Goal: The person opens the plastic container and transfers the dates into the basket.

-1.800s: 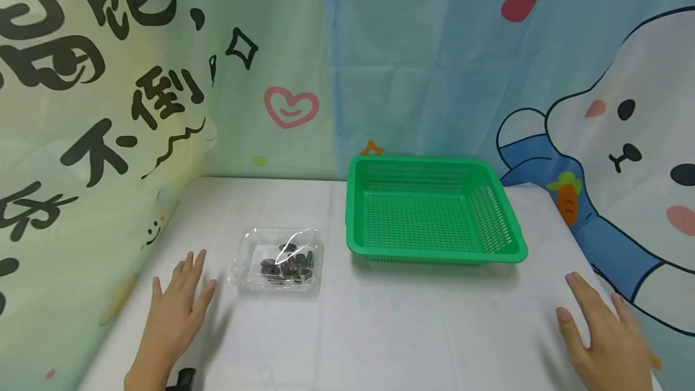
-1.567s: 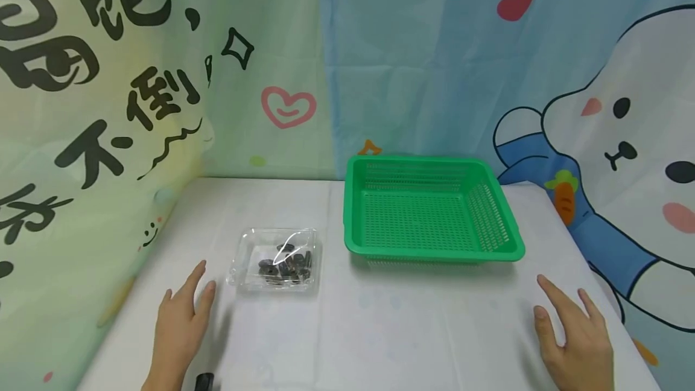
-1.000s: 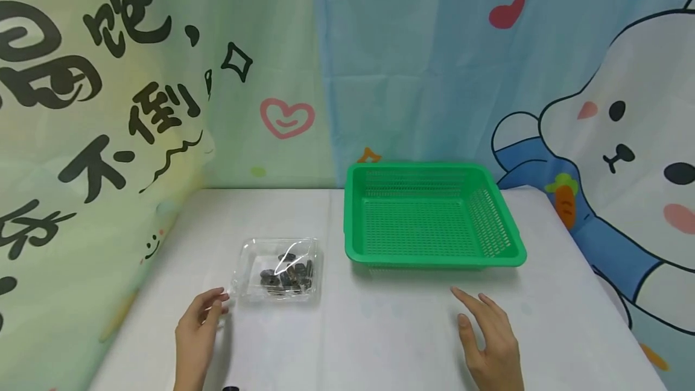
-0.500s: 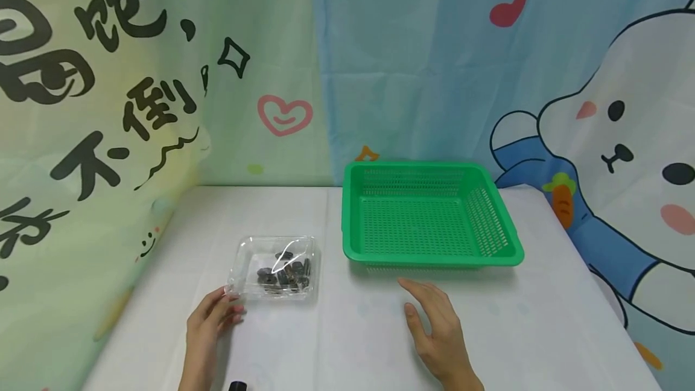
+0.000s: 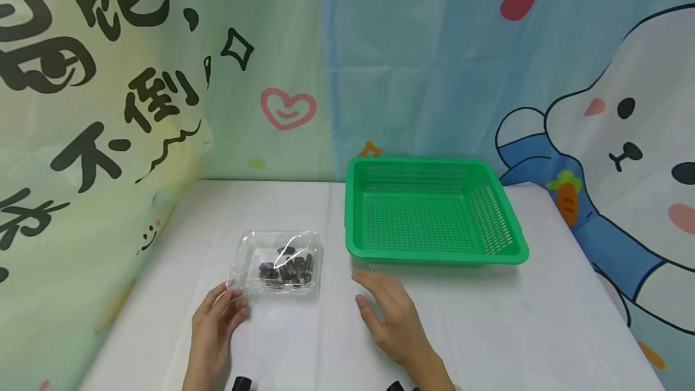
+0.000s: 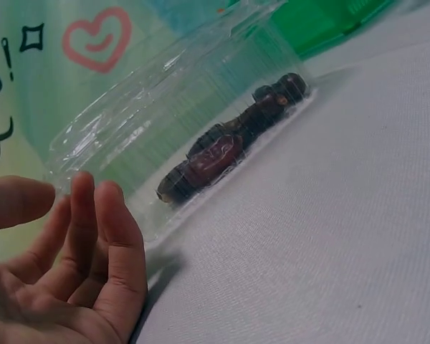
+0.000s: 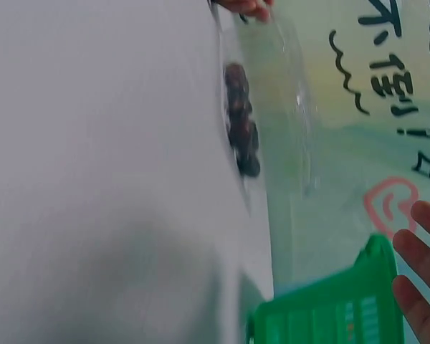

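A clear plastic clamshell box [image 5: 250,258] sits on the white-covered table, left of the middle. Several glossy, dark brown oblong pieces [image 6: 215,154] lie inside it; their exact kind I cannot tell. At the box's near left corner, my left hand [image 5: 217,324] pinches the edge, with thumb tip and a finger meeting there in the left wrist view. The other left fingers [image 6: 109,193] curl loosely beside the box. My right hand [image 5: 388,318] hovers between box and basket, fingers extended and holding nothing; its fingertips [image 7: 416,251] show at the right wrist view's edge.
A green perforated plastic basket [image 5: 440,256] stands right of the box toward the back, nothing in it. Behind the table hangs a printed cloth [image 5: 412,65] with lettering and a cartoon animal. Dark wrist-camera pieces [image 5: 242,384] show at the bottom edge.
My left hand has come rightward from the table's left side to the box's corner. The right hand has swept left from the far right to near the box. Box and basket keep their places.
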The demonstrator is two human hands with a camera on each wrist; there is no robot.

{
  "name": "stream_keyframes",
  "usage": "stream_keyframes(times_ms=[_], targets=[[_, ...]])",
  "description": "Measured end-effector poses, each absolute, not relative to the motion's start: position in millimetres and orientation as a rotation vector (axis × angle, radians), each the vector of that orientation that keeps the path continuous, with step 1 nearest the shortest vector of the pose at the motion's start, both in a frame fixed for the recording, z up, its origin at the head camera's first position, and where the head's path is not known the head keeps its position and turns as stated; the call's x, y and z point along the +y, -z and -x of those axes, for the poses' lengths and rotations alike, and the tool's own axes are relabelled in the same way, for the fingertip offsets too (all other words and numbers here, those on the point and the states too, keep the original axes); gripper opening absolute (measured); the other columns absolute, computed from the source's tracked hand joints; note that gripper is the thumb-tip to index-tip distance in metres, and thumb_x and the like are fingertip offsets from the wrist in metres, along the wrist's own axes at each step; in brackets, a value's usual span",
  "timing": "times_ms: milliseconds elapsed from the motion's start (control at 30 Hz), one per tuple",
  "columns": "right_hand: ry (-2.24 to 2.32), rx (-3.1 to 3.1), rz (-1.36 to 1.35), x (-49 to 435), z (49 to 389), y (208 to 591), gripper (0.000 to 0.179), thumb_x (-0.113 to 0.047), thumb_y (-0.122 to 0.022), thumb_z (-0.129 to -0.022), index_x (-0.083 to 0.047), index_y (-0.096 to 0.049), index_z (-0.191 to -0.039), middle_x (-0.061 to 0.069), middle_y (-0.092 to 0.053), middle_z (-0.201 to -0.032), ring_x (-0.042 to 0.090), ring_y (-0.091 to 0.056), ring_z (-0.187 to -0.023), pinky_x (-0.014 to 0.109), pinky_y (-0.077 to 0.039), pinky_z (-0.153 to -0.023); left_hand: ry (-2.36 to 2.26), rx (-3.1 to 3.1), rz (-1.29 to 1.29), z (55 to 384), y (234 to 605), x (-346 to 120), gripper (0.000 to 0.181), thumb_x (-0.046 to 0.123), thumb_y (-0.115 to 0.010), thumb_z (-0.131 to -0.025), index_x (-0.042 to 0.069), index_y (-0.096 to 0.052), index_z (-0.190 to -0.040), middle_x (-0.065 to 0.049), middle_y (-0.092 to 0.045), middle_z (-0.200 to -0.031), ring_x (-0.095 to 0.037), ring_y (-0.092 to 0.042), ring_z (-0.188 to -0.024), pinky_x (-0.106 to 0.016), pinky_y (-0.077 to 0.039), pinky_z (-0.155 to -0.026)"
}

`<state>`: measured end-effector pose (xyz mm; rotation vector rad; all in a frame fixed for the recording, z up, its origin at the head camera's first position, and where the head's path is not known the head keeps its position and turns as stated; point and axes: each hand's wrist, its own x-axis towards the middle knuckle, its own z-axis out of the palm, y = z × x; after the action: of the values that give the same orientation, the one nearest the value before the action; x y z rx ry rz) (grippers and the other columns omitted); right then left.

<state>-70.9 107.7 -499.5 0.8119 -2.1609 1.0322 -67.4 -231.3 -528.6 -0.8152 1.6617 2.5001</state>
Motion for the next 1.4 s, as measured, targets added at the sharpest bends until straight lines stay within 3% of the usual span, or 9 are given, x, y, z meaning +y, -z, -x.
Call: stream_keyframes(times_ms=[400,800,1167,1400], targets=[[-0.855,-2.208,-1.013,62,87,492,0.027,-0.019,-0.063,-0.104,-0.009,-0.069,-0.129,0.006,-0.069,-0.135,0.024,-0.066,-0.126,0.040,-0.057,-0.106,-2.487,1.689,0.758,66,527,-237,0.008,0.022,-0.057,-0.109,0.023,-0.065,-0.111,0.011,-0.072,-0.095,-0.005,-0.070,-0.086,-0.019,-0.064,-0.078],[-0.700,-2.317,-1.222,21,105,484,0.031,-0.020,-0.064,-0.104,-0.015,-0.067,-0.134,0.004,-0.065,-0.141,0.021,-0.060,-0.135,0.035,-0.049,-0.118,-2.465,1.740,0.764,67,529,-238,0.011,0.023,-0.057,-0.109,0.018,-0.061,-0.118,0.010,-0.073,-0.097,-0.005,-0.070,-0.088,-0.019,-0.064,-0.081],[-0.574,-2.379,-1.318,-8,123,480,0.031,-0.023,-0.065,-0.104,-0.015,-0.067,-0.134,0.003,-0.065,-0.141,0.023,-0.060,-0.135,0.038,-0.051,-0.117,-2.500,1.762,0.638,69,537,-237,0.022,0.022,-0.058,-0.108,0.009,-0.057,-0.126,0.007,-0.072,-0.101,-0.006,-0.070,-0.091,-0.020,-0.064,-0.084],[-0.346,-2.467,-1.319,-22,130,483,0.032,-0.032,-0.058,-0.108,-0.022,-0.064,-0.137,-0.003,-0.063,-0.144,0.018,-0.058,-0.135,0.033,-0.051,-0.115,-2.492,1.764,0.651,69,537,-236,0.022,0.022,-0.059,-0.108,0.008,-0.057,-0.124,0.007,-0.073,-0.100,-0.006,-0.071,-0.090,-0.019,-0.064,-0.083]])
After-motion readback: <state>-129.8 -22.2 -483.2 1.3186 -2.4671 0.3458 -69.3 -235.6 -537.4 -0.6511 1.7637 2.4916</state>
